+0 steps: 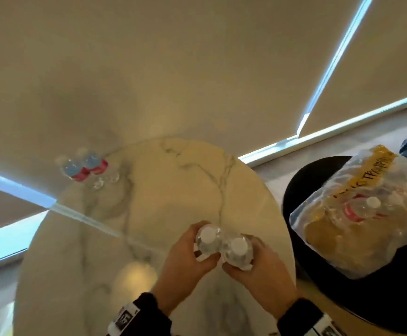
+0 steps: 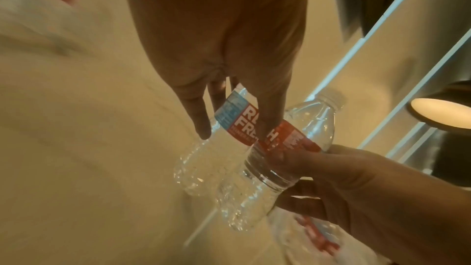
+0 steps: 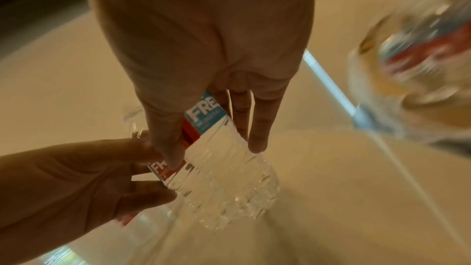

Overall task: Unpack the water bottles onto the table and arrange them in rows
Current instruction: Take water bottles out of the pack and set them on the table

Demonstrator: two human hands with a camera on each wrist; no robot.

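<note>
Over the front right of the round marble table (image 1: 149, 209), each hand grips one clear water bottle with a white cap, and the two bottles are side by side and touching. My left hand (image 1: 192, 248) holds the left bottle (image 1: 208, 236) with fingers round its red and blue label (image 2: 230, 113). My right hand (image 1: 253, 265) holds the right bottle (image 1: 238, 247), seen close up as a ribbed body (image 3: 229, 178). Two more bottles (image 1: 86, 167) stand together at the table's far left edge. The torn plastic pack (image 1: 357, 214) with bottles inside lies to the right.
The pack rests on a black round seat (image 1: 306, 180) right of the table. Beige window blinds (image 1: 197, 69) hang behind the table. A blurred bottle (image 3: 420, 47) shows at the upper right of the right wrist view.
</note>
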